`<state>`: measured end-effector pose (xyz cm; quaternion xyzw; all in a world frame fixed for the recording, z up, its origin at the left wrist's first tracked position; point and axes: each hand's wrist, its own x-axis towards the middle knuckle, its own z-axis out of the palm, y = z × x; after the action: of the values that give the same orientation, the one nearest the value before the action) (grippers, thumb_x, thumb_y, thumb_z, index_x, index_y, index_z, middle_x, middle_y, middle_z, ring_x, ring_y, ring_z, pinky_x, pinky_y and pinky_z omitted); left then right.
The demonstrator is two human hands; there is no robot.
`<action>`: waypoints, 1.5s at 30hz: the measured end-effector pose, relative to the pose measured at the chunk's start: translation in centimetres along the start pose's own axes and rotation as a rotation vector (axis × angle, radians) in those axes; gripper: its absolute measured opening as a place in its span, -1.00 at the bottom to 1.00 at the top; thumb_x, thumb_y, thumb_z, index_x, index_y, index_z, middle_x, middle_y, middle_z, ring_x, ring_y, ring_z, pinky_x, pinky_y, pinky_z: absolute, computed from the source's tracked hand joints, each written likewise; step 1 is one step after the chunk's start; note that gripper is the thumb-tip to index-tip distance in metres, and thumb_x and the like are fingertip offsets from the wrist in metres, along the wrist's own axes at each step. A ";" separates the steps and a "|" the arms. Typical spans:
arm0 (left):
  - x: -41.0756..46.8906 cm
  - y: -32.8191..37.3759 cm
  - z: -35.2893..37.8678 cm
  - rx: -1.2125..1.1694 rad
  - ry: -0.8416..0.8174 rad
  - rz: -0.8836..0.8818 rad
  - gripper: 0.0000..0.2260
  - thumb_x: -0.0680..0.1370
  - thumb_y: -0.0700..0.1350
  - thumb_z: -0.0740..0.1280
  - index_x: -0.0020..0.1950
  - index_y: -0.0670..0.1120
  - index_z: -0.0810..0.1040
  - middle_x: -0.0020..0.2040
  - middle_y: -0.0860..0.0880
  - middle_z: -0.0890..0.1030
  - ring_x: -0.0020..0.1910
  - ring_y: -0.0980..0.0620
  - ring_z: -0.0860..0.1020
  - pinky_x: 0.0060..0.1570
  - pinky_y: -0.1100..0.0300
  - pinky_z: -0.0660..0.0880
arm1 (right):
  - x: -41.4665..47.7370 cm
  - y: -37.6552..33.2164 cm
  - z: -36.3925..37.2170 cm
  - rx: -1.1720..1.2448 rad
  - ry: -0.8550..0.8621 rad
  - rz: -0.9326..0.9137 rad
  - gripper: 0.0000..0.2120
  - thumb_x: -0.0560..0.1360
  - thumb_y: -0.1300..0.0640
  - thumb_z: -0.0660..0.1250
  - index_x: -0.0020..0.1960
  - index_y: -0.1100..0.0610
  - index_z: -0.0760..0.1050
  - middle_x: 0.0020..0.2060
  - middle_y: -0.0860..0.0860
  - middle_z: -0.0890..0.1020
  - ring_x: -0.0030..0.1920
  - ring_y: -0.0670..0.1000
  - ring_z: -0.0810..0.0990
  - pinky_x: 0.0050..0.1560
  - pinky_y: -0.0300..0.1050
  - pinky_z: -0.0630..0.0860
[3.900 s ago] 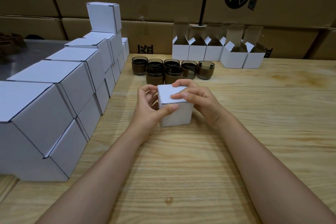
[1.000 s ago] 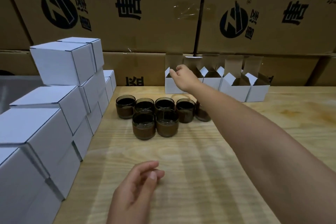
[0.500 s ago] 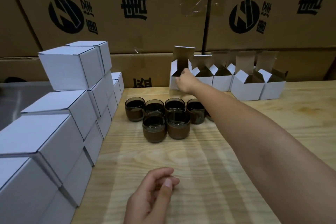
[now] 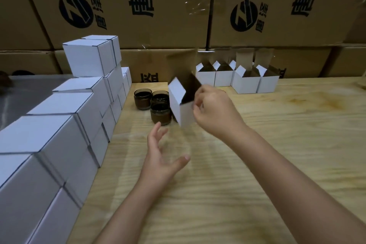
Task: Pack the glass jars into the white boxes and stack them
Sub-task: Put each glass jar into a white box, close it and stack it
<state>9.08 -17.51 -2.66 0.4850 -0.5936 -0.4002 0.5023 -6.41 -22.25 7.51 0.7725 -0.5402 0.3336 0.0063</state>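
My right hand [image 4: 214,113] grips an open white box [image 4: 181,103] by its right wall and holds it tilted above the wooden table [image 4: 277,144], just in front of the dark glass jars [image 4: 160,114]. The box hides some of the jars behind it; three show to its left. My left hand [image 4: 162,156] hovers open below the box, palm up, fingers spread, holding nothing. A stepped stack of closed white boxes [image 4: 65,117] runs along the left side.
A row of several open white boxes [image 4: 237,79] stands at the back of the table, flaps up. Large brown printed cartons [image 4: 178,6] form a wall behind. A grey metal surface [image 4: 29,89] lies behind the stack at left.
My right hand has pulled one open box out of the back row and brought it toward me, over the jars. My left hand has opened and risen toward it.
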 end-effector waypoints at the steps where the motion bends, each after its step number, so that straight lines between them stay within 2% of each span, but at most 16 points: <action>1: 0.0 0.0 0.0 0.017 -0.019 0.005 -0.02 0.26 0.08 0.58 0.46 0.26 -0.01 0.41 0.16 0.28 0.32 0.42 0.25 0.03 0.64 0.22 | -1.7 -0.4 0.3 0.003 -0.043 0.027 -0.85 0.53 0.24 0.22 -0.10 0.24 0.56 -0.01 0.04 0.53 -0.02 0.04 0.51 0.04 -0.04 0.47; 4: -0.1 0.4 0.0 0.044 -0.057 0.000 0.13 0.18 0.14 0.55 0.50 0.25 -0.18 0.50 0.12 0.17 0.36 0.32 0.22 0.04 0.62 0.19 | -5.5 -1.2 1.8 0.018 -0.131 0.088 -0.86 0.52 0.21 0.23 -0.07 0.21 0.56 0.00 0.01 0.51 0.00 0.01 0.49 0.02 -0.12 0.47; 9: -0.1 0.5 0.2 0.000 -0.071 0.057 0.06 0.37 -0.22 0.53 0.53 0.14 -0.21 0.46 0.05 0.20 0.05 0.65 0.35 -0.10 0.64 0.35 | -7.7 -1.8 3.3 0.067 -0.038 0.064 -0.84 0.53 0.23 0.22 -0.07 0.24 0.56 -0.04 0.02 0.52 -0.02 0.00 0.49 -0.07 -0.20 0.40; 13: -0.2 0.5 0.1 0.011 -0.051 0.060 -0.11 0.47 -0.29 0.44 0.54 0.16 -0.08 0.40 0.07 0.30 0.18 0.38 0.47 -0.01 0.45 0.47 | -8.3 -2.0 3.4 0.190 0.160 -0.033 -0.93 0.44 0.28 0.32 -0.19 0.26 0.56 -0.16 0.06 0.55 -0.12 0.02 0.51 -0.10 -0.17 0.43; 16: -0.2 0.6 0.2 0.012 -0.078 0.066 -0.23 0.49 -0.29 0.41 0.47 0.24 0.06 0.41 0.05 0.30 0.28 0.12 0.44 0.01 0.38 0.50 | -7.8 -0.8 3.5 0.294 0.380 -0.021 -0.81 0.45 0.22 0.36 0.05 0.22 0.54 -0.02 0.05 0.51 0.00 -0.06 0.47 0.02 -0.35 0.38; 18: -0.2 0.6 0.4 -0.023 -0.101 0.065 -0.26 0.49 -0.30 0.41 0.43 0.25 0.10 0.39 0.05 0.32 0.28 0.14 0.43 -0.03 0.44 0.49 | -6.9 0.2 3.5 0.404 0.323 0.108 -0.68 0.50 0.12 0.36 0.24 0.11 0.48 0.08 -0.02 0.42 0.02 -0.16 0.41 0.02 -0.47 0.32; 20: -0.3 0.6 0.5 -0.023 -0.121 0.065 -0.27 0.49 -0.30 0.41 0.42 0.24 0.11 0.38 0.06 0.33 0.27 0.17 0.42 -0.02 0.45 0.47 | -6.2 1.0 3.6 0.460 0.229 0.168 -0.71 0.58 0.08 0.26 0.29 0.02 0.46 0.07 -0.05 0.45 -0.07 -0.21 0.42 -0.09 -0.45 0.33; 22: -0.2 0.5 0.5 -0.009 -0.120 0.053 -0.26 0.49 -0.28 0.41 0.43 0.25 0.10 0.39 0.06 0.33 0.31 0.15 0.39 0.02 0.44 0.47 | -5.9 1.8 3.8 0.500 0.259 0.208 -0.72 0.62 0.15 0.13 0.27 -0.01 0.47 0.04 -0.04 0.52 -0.09 -0.15 0.50 -0.11 -0.31 0.46; 24: -0.2 0.5 0.4 0.011 -0.113 0.029 -0.26 0.49 -0.25 0.42 0.42 0.29 0.09 0.40 0.07 0.31 0.36 0.12 0.34 0.06 0.44 0.43 | -5.9 2.4 3.9 0.591 0.287 0.329 -0.69 0.60 0.21 0.09 0.22 -0.05 0.47 0.00 -0.09 0.55 -0.11 0.06 0.59 -0.10 0.03 0.59; 27: -0.2 0.5 0.4 0.038 -0.113 0.028 -0.25 0.49 -0.24 0.43 0.38 0.35 0.09 0.36 0.11 0.31 0.35 0.14 0.32 -0.02 0.55 0.40 | -6.2 3.1 4.8 0.720 0.196 0.495 -0.67 0.57 0.22 0.08 0.15 -0.04 0.52 0.03 -0.14 0.51 0.04 0.05 0.56 0.06 0.19 0.55; 30: -0.2 0.5 0.1 0.028 -0.125 0.043 -0.23 0.47 -0.24 0.44 0.33 0.43 0.10 0.32 0.12 0.36 0.26 0.23 0.38 -0.07 0.57 0.41 | -6.7 3.3 5.6 0.827 0.085 0.543 -0.67 0.53 0.11 0.04 0.16 -0.05 0.50 0.11 -0.05 0.55 0.15 0.03 0.53 0.18 0.14 0.50; 32: -0.3 0.6 0.1 -0.006 -0.115 0.044 -0.26 0.47 -0.15 0.47 0.31 0.46 0.10 0.25 0.14 0.40 0.22 0.26 0.41 -0.02 0.52 0.42 | -6.8 3.2 5.8 0.888 0.061 0.543 -0.66 0.42 0.01 0.03 0.08 -0.10 0.48 0.02 -0.06 0.59 0.03 -0.01 0.57 0.01 0.03 0.55; 35: -0.2 0.8 0.5 -0.053 0.016 0.022 -0.35 0.42 0.19 0.40 0.41 0.32 0.13 0.19 0.14 0.45 0.13 0.35 0.47 -0.06 0.50 0.43 | -6.9 3.3 5.9 0.932 0.044 0.519 -0.76 0.38 -0.02 0.06 -0.09 -0.21 0.47 -0.22 -0.18 0.62 -0.24 -0.16 0.57 -0.26 -0.17 0.47; 38: -0.1 0.9 1.0 -0.002 0.155 -0.014 -0.24 0.37 0.39 0.26 0.49 0.16 0.14 0.17 0.08 0.48 -0.01 0.41 0.46 -0.25 0.62 0.36 | -7.1 3.4 6.0 0.965 0.008 0.475 -0.79 0.41 -0.01 0.09 -0.17 -0.25 0.47 -0.30 -0.20 0.60 -0.27 -0.10 0.55 -0.27 -0.13 0.46; 42: -0.4 0.6 1.2 0.082 0.244 0.059 -0.37 0.46 0.40 0.05 0.46 0.13 0.22 0.00 0.35 0.41 -0.08 0.62 0.39 -0.20 0.50 0.33 | -7.1 3.2 5.9 0.924 0.030 0.390 -0.78 0.44 0.00 0.08 0.00 -0.21 0.41 -0.09 -0.17 0.56 -0.10 -0.03 0.51 -0.08 0.08 0.47; 45: -0.3 0.3 1.0 -0.007 0.318 0.055 -0.52 0.53 0.25 -0.04 0.39 0.14 0.30 0.02 0.24 0.49 -0.01 0.43 0.47 -0.06 0.31 0.44 | -7.3 3.1 5.6 0.840 0.095 0.235 -0.64 0.49 0.12 0.06 0.16 -0.29 0.31 0.04 -0.12 0.48 -0.07 -0.18 0.47 -0.09 -0.05 0.50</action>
<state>8.02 -17.20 -2.62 0.5238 -0.5182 -0.3065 0.6027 -7.61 -19.55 -1.76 0.6252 -0.4408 0.5581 -0.3214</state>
